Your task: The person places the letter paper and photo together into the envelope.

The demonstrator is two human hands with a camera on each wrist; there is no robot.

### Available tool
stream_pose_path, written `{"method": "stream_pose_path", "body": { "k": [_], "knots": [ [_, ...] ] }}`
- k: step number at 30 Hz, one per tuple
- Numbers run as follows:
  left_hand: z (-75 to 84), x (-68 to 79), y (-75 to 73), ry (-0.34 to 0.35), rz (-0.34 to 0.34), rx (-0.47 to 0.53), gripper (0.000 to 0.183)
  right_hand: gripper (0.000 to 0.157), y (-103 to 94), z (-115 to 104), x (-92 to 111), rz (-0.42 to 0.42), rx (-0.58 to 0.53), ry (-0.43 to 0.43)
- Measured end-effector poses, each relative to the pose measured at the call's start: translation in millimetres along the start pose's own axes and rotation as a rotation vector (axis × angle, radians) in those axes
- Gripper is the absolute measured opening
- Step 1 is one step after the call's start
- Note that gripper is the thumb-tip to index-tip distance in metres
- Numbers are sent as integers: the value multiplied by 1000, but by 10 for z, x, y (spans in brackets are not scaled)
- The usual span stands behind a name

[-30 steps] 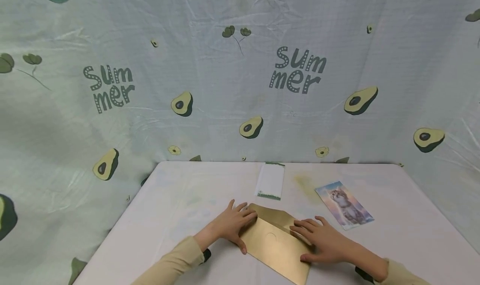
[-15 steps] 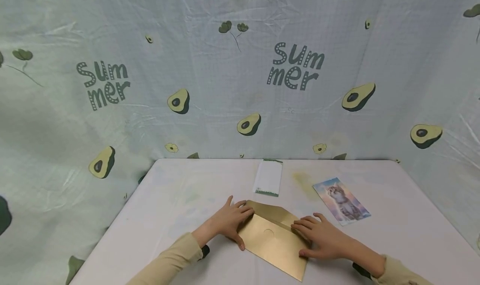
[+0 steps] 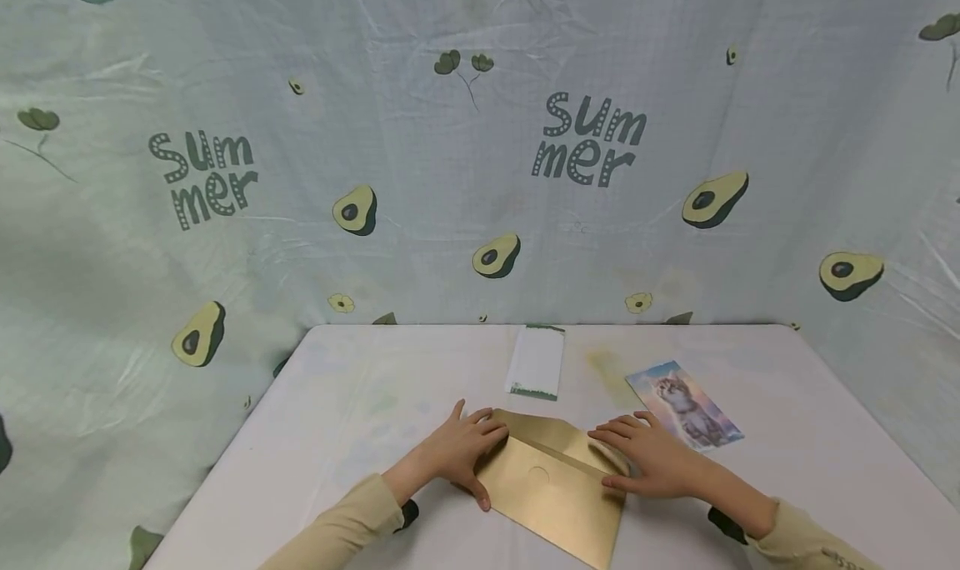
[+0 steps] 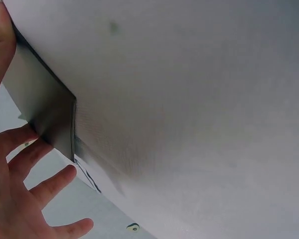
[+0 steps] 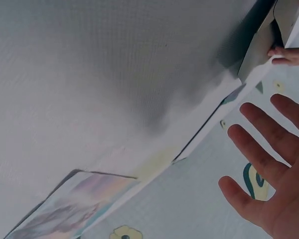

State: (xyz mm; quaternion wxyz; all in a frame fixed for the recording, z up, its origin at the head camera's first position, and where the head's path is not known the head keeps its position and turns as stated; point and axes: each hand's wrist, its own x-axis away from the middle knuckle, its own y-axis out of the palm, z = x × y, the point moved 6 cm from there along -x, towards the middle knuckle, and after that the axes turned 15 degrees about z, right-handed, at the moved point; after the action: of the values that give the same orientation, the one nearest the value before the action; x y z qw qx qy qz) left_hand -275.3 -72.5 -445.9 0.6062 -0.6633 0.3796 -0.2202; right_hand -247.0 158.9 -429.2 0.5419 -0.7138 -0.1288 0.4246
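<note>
Right hand [image 3: 660,463]: shifted back toward flap [image 3: 543,430], fingers spread. Left hand [image 3: 459,449]: gripping gold envelope [image 3: 551,497] across one end; presumably light, smooth, easily creased, best held by edges.

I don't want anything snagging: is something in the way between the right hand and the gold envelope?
Nothing visible is. The right hand is at the right end of the gold envelope; the kitten picture and green-edged white sheet lie farther back on the table.
</note>
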Motion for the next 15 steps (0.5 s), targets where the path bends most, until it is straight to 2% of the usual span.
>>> {"method": "stream_pose_path", "body": {
  "k": [3, 10, 15],
  "knots": [
    [9, 0, -4, 0, 2, -3, 106, 55, -33, 32, -2, 17, -1, -2],
    [21, -3, -33, 4, 12, -48, 106, 53, -88, 156, 22, 122, 65, -39],
    [19, 4, -16, 2, 0, -49, 106, 53, -105, 275, 41, 149, 68, -24]
  ]
}}
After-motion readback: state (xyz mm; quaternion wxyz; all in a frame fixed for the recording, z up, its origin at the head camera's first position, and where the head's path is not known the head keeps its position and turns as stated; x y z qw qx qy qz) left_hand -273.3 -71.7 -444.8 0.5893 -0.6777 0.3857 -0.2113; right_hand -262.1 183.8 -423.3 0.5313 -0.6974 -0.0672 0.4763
